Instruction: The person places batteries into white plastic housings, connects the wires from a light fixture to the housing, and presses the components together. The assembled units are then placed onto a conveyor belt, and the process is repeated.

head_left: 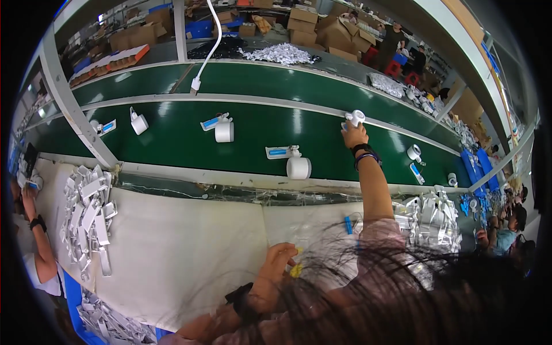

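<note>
My right arm reaches out over the green conveyor belt (pixel 253 146). At its far rail, my right hand (pixel 355 135) is closed on a white round-headed device (pixel 357 117); the fingers partly cover it. Low over the pale worktable (pixel 190 241), my left hand (pixel 276 261) is loosely curled, with a gap between thumb and forefinger and yellow coverings on the fingertips. Nothing shows between them, though hair hides part of that hand. On the belt lie similar white devices, one (pixel 299 168) nearest me and another (pixel 225 131) farther left, with blue cylinders in their open handles.
Silver-white long casings are heaped at the left (pixel 89 213) and right (pixel 431 221) of the worktable. A blue cylinder (pixel 348 225) lies by my right forearm. A white cable (pixel 216 46) hangs above the belt. A metal post (pixel 75 109) stands left; a co-worker's arm (pixel 43 244) is beyond.
</note>
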